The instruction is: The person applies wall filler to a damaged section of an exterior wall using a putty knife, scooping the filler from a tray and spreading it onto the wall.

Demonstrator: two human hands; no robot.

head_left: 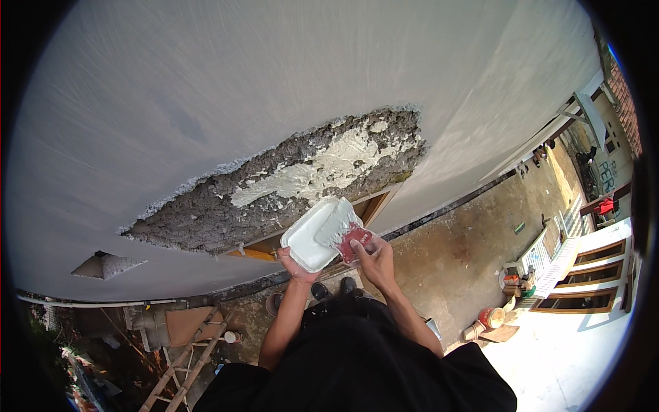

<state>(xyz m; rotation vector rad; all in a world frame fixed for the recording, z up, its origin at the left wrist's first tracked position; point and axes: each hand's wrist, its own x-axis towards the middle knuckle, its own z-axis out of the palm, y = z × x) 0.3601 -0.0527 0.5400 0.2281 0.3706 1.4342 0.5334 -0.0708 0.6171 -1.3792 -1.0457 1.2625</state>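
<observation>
My left hand [296,268] grips the near left corner of a shallow white tray [288,237], its thumb along the rim. White paste [313,237] lies in the tray. In my right hand [375,259] is a red putty scraper [355,237], its blade thickly smeared with the same pale paste and held over the tray's right side. Just beyond the tray is a grey wall [261,82] with a long broken-out patch of rough masonry [185,216]. Uneven pale filler [309,172] covers the middle of that patch.
A wooden frame [373,207] shows at the wall below the tray. My shoes [320,291] stand beneath me. At lower left is a wooden ladder [189,364], with a small bucket [233,337] nearby. Paved ground [453,268] stretches right toward buckets [491,317] and a white building.
</observation>
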